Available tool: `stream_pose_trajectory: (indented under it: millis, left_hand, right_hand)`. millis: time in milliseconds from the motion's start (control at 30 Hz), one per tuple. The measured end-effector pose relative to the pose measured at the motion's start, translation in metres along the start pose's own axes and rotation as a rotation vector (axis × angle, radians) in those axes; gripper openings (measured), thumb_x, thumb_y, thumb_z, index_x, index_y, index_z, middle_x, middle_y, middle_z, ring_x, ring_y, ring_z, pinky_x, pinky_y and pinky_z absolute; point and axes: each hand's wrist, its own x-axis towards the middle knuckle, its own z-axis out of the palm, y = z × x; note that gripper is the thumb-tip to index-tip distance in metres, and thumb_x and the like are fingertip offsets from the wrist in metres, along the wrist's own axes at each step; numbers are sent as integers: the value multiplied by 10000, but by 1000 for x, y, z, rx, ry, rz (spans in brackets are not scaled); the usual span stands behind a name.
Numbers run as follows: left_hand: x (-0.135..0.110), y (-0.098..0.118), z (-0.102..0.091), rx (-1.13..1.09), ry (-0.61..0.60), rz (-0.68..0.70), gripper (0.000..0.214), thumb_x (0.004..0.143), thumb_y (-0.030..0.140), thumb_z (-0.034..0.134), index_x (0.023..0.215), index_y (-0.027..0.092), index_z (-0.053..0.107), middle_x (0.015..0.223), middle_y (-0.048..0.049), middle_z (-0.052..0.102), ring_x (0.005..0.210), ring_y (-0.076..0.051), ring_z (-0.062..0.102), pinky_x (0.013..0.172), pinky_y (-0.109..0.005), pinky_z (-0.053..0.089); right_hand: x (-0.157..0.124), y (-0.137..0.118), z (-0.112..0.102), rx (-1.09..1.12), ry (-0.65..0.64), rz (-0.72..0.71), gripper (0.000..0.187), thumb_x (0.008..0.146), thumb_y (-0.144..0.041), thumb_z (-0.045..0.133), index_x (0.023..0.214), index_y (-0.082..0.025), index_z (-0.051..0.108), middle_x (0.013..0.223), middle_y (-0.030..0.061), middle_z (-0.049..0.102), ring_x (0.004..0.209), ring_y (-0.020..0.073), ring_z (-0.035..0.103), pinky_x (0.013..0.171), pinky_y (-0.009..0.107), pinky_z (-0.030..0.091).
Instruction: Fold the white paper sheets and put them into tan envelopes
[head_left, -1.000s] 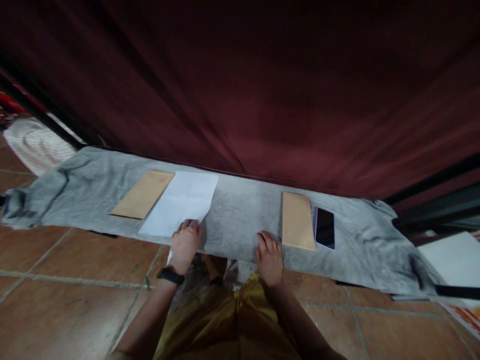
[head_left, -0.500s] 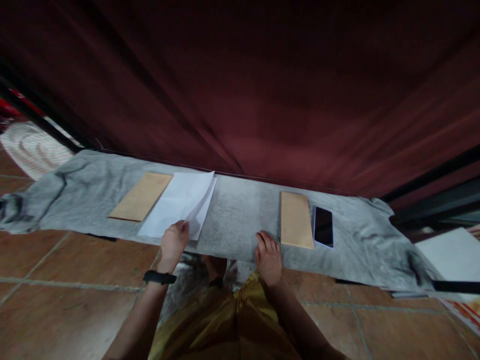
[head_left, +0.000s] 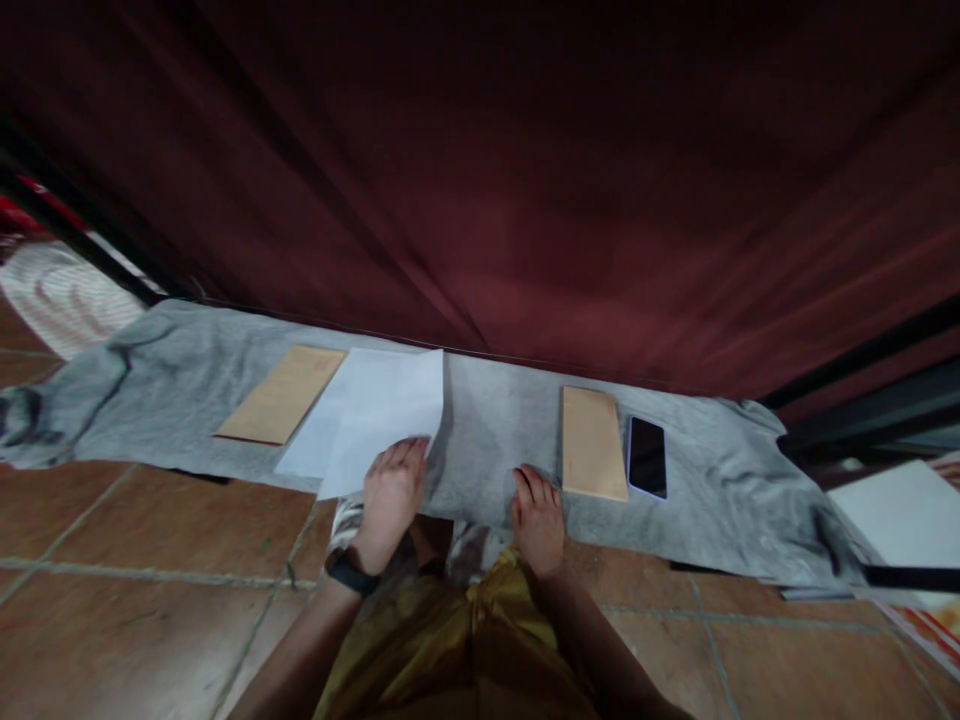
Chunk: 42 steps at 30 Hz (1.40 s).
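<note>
My left hand (head_left: 390,492) holds the near edge of a white paper sheet (head_left: 382,415), lifted off a stack of white paper (head_left: 319,440) on a grey cloth (head_left: 487,440). The fingers curl on the sheet's lower corner. My right hand (head_left: 538,512) rests palm-down on the cloth's near edge with fingers spread, holding nothing. A brown envelope (head_left: 283,394) lies left of the paper stack. A second brown envelope (head_left: 592,442) lies just right of my right hand, with a black phone (head_left: 647,456) beside it.
A dark red curtain (head_left: 525,180) hangs along the cloth's far edge. Brown floor tiles (head_left: 135,580) lie in front. A white sheet (head_left: 900,515) sits at the far right, striped fabric (head_left: 60,295) at the far left. My knees in yellow-green cloth (head_left: 450,640) are below.
My left hand picked up the top white sheet from the stack and carried it a little to the right. My right hand stayed put on the cloth.
</note>
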Motion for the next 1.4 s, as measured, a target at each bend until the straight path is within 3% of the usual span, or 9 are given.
stream_pose_trajectory:
  millis: [133, 333, 533, 767, 900, 1200, 1400]
  left_hand:
    - [-2, 42, 10, -44, -60, 140, 394, 963, 140, 448, 1313, 149, 628, 1254, -127, 719, 1140, -268, 662, 992, -401, 512]
    - [-6, 95, 21, -73, -162, 252, 433, 944, 102, 447, 1343, 168, 601, 1268, -110, 713, 1165, -248, 648, 1004, -380, 506]
    - [-3, 125, 32, -60, -213, 335, 411, 949, 94, 425, 1302, 179, 617, 1198, -108, 723, 1093, -249, 660, 963, -388, 518]
    - [-24, 123, 49, -78, -282, 463, 419, 936, 56, 453, 1317, 151, 597, 1320, -117, 673, 1199, -235, 625, 1034, -376, 480]
    - [-33, 114, 57, -94, -286, 481, 410, 943, 62, 448, 1305, 172, 608, 1323, -111, 677, 1245, -230, 610, 1066, -387, 461]
    - [-20, 108, 69, -152, -285, 493, 364, 943, 95, 497, 1273, 161, 636, 1317, -124, 684, 1290, -227, 590, 1112, -394, 435]
    - [-32, 99, 62, -296, -229, 422, 490, 963, 379, 586, 1398, 157, 556, 1413, -139, 633, 1360, -256, 542, 1172, -460, 387]
  right_hand:
    - [1, 3, 0, 108, 43, 34, 452, 971, -124, 430, 1387, -204, 588, 1361, 107, 641, 1279, 246, 556, 1096, 444, 423]
    - [7, 11, 1, 433, 105, 203, 436, 998, -209, 363, 1343, -178, 627, 1339, 128, 654, 1270, 227, 585, 1117, 430, 451]
    - [17, 25, 5, 687, 163, 409, 418, 1014, -377, 392, 1243, -198, 692, 1246, 111, 720, 1174, 236, 656, 1072, 436, 496]
    - [19, 36, 3, 882, 101, 492, 446, 1004, -495, 446, 1228, -192, 685, 1264, 113, 719, 1173, 246, 671, 1065, 446, 512]
    - [14, 31, 8, 818, 90, 458, 432, 982, -449, 475, 1266, -186, 666, 1300, 122, 699, 1202, 250, 655, 1085, 450, 498]
    - [14, 25, 8, 632, 106, 323, 406, 943, -280, 472, 1300, -205, 650, 1280, 121, 695, 1169, 246, 659, 1053, 442, 521]
    - [22, 14, -10, 497, 88, 233, 445, 959, -205, 434, 1365, -228, 614, 1335, 110, 649, 1252, 228, 614, 1094, 414, 496]
